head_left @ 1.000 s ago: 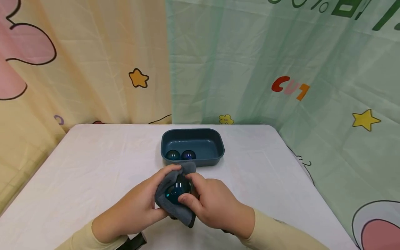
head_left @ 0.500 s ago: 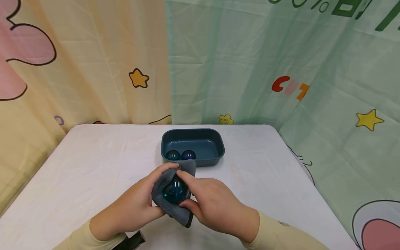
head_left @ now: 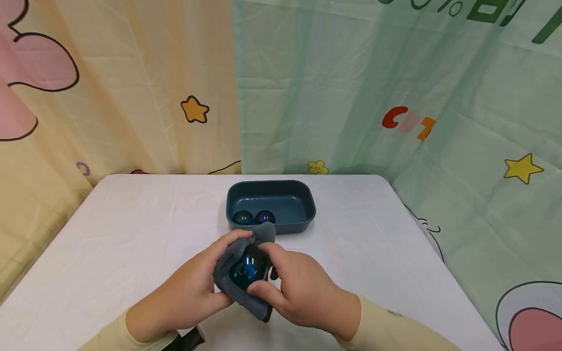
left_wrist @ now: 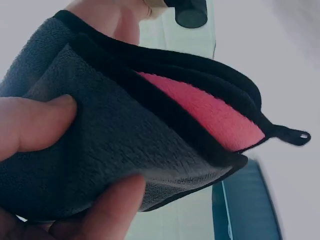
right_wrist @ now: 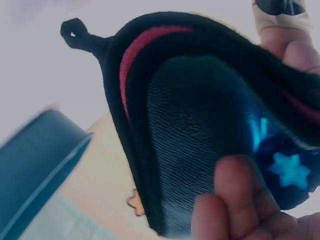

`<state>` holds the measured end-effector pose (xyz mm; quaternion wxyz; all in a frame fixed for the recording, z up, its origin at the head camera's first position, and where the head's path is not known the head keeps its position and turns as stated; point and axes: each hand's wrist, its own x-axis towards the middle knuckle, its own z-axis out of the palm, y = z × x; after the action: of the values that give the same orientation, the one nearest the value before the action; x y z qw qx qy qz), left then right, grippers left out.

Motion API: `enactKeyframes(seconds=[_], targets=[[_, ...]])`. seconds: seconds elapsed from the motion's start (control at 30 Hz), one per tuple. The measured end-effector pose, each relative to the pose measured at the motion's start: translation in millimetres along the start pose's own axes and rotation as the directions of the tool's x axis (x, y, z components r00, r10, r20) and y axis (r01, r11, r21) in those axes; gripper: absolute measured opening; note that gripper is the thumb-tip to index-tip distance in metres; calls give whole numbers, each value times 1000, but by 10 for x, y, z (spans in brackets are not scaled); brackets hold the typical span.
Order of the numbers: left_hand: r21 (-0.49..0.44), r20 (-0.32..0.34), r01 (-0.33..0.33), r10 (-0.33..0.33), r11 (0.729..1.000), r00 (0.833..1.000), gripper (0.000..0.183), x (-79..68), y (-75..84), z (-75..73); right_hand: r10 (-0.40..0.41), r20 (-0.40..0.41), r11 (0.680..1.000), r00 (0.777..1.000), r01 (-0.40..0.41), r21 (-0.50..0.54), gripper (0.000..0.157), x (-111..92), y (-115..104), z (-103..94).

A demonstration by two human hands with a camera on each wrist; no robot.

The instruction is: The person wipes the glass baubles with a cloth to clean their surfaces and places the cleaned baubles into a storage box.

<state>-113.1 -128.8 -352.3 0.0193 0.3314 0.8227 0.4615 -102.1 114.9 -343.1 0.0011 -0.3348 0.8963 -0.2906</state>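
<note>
My left hand (head_left: 193,285) holds a folded grey microfibre cloth (head_left: 265,234) cupped around a shiny dark blue glass ball (head_left: 246,269). My right hand (head_left: 309,290) grips the ball from the right, thumb at its lower edge and index finger at its upper right. In the left wrist view the cloth (left_wrist: 115,125) shows black edging, a pink inner side and a hanging loop. From the right wrist view, my right fingertips (right_wrist: 232,175) press near the ball (right_wrist: 280,170), which the cloth partly hides.
Just beyond my hands stands a dark teal rectangular container (head_left: 303,226). Two dark glass balls, one greenish (head_left: 243,217) and one bluish (head_left: 265,217), lie in its front left part. A white cloth covers the table (head_left: 145,229); printed curtains (head_left: 307,87) hang behind it.
My right index finger and thumb have shifted on the ball, the finger moving left over it and then back right. The ball's reflections differ. Left hand and cloth have moved only slightly.
</note>
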Motion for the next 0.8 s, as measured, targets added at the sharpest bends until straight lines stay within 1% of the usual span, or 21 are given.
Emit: enactKeyframes(seconds=[0.07, 0.1, 0.17, 0.23, 0.3, 0.37, 0.43, 0.53, 0.63, 0.67, 0.73, 0.8], targets=[[6, -22, -13, 13, 1000, 1000, 95, -10, -13, -13, -14, 30, 1000, 999, 15, -13, 65, -8, -34, -19], [3, -26, -12, 12, 1000, 1000, 96, -15, -16, -20, -36, 33, 999, 999, 37, -33, 68, -13, -47, -26], [1, -30, -11, 11, 1000, 1000, 98, -24, -21, -30, -75, 32, 993, 997, 77, -84, 68, -16, -66, -32], [7, -24, -13, 13, 1000, 1000, 99, -27, -17, -33, -118, -1, 981, 993, 116, -157, 67, -24, -74, -28], [6, -13, -9, 9, 1000, 1000, 100, -25, -7, -33, -148, -39, 966, 988, 136, -220, 66, -33, -75, -22], [14, -3, -5, 6, 1000, 1000, 99, -23, 10, -30, -155, -65, 960, 986, 135, -244, 66, -45, -71, -15], [18, 9, 6, -7, 1000, 1000, 97, -20, 31, -25, -137, -75, 969, 988, 118, -219, 63, -49, -60, -11], [30, 22, 16, -16, 999, 1000, 92, -16, 56, -17, -65, -57, 992, 996, 58, -110, 50, -32, -31, 4], [45, 32, 15, -17, 999, 999, 88, -23, 64, -12, 14, -24, 1000, 1000, -14, -5, 38, -3, -4, 27], [53, 28, 12, -13, 999, 1000, 88, -28, 63, -10, 34, -13, 999, 999, -34, 24, 37, 2, -3, 33], [61, 15, -1, 0, 998, 1000, 89, -32, 58, -11, 50, -8, 998, 999, -50, 48, 40, -1, -13, 36], [50, 5, -16, 16, 999, 1000, 91, -32, 48, -16, 30, -12, 999, 999, -30, 22, 53, -14, -39, 27]])
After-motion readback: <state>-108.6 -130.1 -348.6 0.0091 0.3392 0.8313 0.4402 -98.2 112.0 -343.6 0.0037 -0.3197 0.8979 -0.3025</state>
